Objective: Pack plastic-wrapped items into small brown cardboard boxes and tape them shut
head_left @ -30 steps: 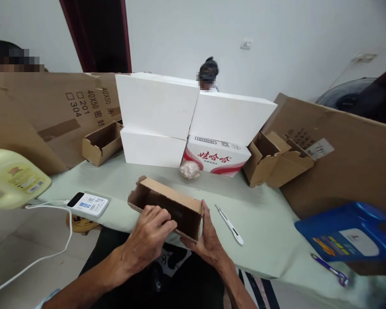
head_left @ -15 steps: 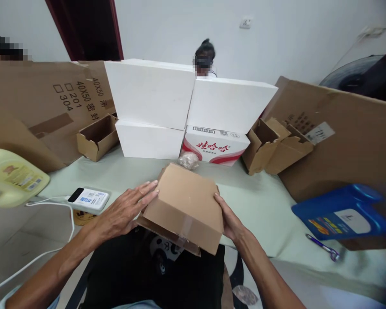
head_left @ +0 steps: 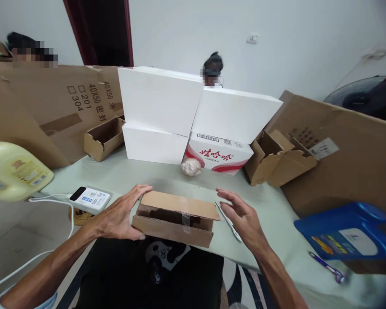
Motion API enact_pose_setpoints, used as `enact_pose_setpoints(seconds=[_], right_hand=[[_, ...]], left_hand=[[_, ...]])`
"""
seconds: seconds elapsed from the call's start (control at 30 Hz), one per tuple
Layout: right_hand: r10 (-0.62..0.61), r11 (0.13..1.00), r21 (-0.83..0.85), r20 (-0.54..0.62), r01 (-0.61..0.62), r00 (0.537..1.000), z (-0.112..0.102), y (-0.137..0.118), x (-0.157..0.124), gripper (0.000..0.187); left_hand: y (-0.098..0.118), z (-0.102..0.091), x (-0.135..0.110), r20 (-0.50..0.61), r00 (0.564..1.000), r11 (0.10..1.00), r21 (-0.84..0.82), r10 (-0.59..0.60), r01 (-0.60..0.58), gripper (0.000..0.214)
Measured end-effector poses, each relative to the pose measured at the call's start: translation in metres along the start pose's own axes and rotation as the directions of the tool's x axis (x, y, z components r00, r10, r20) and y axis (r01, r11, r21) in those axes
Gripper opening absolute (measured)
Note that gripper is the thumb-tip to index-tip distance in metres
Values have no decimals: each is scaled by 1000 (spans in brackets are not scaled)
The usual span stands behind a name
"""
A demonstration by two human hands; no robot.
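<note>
A small brown cardboard box (head_left: 173,229) sits at the near edge of the table, its long side toward me. A gap shows under its upper flap, and a strip of clear tape crosses that gap. My left hand (head_left: 125,216) grips the box's left end, thumb at the front and fingers behind. Off the box's right end, my right hand (head_left: 242,214) is apart from it, fingers spread and holding nothing. Between that hand and the box lies a slim silver metal tool (head_left: 230,225), whose exact kind I cannot make out.
White boxes (head_left: 161,101) and a red-and-white carton (head_left: 218,152) stand stacked at the back, a crumpled clear ball (head_left: 191,167) before them. A phone (head_left: 90,198) and yellow jug (head_left: 19,169) are left; a blue bottle (head_left: 344,234) and purple-handled peeler (head_left: 326,267) right.
The box has turned from its tilted pose and now rests on the table with its gap facing me. My right hand has let go of it, and the silver tool has come into view.
</note>
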State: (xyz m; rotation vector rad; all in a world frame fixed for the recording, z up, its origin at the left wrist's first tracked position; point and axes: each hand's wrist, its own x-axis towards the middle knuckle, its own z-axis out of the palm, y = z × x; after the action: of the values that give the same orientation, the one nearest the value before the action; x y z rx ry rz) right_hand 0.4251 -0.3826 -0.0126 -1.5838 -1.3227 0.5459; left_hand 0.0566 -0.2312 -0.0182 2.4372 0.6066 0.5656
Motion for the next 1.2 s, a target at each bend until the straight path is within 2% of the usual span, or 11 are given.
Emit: enact_pose_setpoints(seconds=[0.07,0.17,0.3,0.43,0.53,0.63,0.73,0.8,0.93,1.07,1.2], right_hand=[[-292,943,-146,66,299,954,0,-27,1,38],[-548,727,-331,250,602,798,11,-54,4,36],[-686,456,-450,372,768,625,31,-66,14,24],[-746,443,-357,362,822,559,42,-69,20,9],[-742,559,-220,298,799,601,46,-69,20,14],[-625,754,-56,245,654,741,48,-70,20,15],[-295,955,87,202,283,934,44,-69,26,21],[-63,985,170,147,38,987,38,-63,38,31],[89,969,234,-44,-77,995,25,-29,82,49],[-89,994,-77,-225,74,970,24,19,136,62],[-220,943,-303,-254,138,942,34,59,179,48]], left_hand=[[1,-3,0,17,1000,1000,-3,-21,21,115],[3,-5,1,22,999,1000,-7,-30,30,115],[3,-5,0,23,999,999,-27,-28,28,114],[0,-4,0,32,999,998,-54,-31,33,113],[-4,-2,-1,5,1000,997,-83,4,-3,115],[-4,-1,-2,19,999,993,-116,34,-32,111],[-2,0,-3,64,997,990,-140,37,-27,108],[0,1,-4,75,996,988,-152,42,-30,111],[1,6,-9,67,998,989,-149,19,-9,115],[-1,11,-15,71,997,991,-130,-11,20,117],[-4,15,-19,64,997,995,-91,-43,49,120]])
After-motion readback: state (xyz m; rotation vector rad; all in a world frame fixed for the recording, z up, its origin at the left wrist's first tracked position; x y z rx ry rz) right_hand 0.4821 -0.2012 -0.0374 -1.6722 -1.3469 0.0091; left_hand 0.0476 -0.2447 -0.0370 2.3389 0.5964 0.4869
